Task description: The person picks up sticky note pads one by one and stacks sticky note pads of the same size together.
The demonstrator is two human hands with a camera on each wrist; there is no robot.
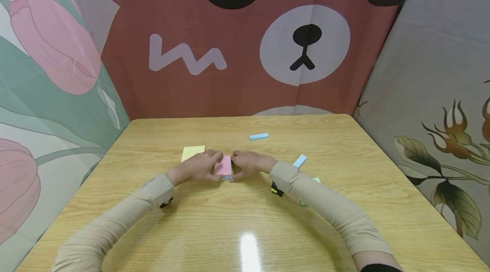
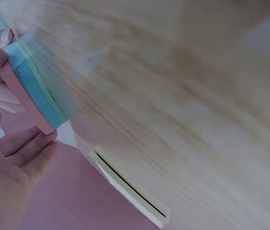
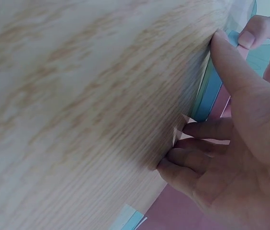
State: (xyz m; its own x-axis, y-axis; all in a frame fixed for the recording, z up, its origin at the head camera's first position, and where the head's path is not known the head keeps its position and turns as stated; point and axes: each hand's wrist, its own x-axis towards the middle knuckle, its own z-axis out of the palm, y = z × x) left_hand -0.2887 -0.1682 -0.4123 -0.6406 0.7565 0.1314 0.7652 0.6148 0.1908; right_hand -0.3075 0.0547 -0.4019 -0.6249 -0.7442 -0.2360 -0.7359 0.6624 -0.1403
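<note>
A stack of sticky-note pads (image 1: pixel 224 165), pink on top with blue and green layers (image 2: pixel 39 93) below, lies on the wooden table (image 1: pixel 245 221) at its middle. My left hand (image 1: pixel 215 166) grips the stack's left side, thumb on one edge and fingers (image 2: pixel 27 146) on the other. My right hand (image 1: pixel 234 166) grips its right side, with the thumb (image 3: pixel 230 72) against the blue edge (image 3: pixel 212 91) and the fingers (image 3: pixel 197 153) curled at the near edge. Most of the pink top shows between the two hands.
A yellow pad (image 1: pixel 192 152) lies just left of the hands, seen edge-on as the yellow pad (image 2: pixel 130 189). Two narrow blue pads lie beyond and to the right (image 1: pixel 259 136) (image 1: pixel 300 161). My right forearm partly covers a green pad (image 1: pixel 316 179). Fabric screens enclose the table on three sides.
</note>
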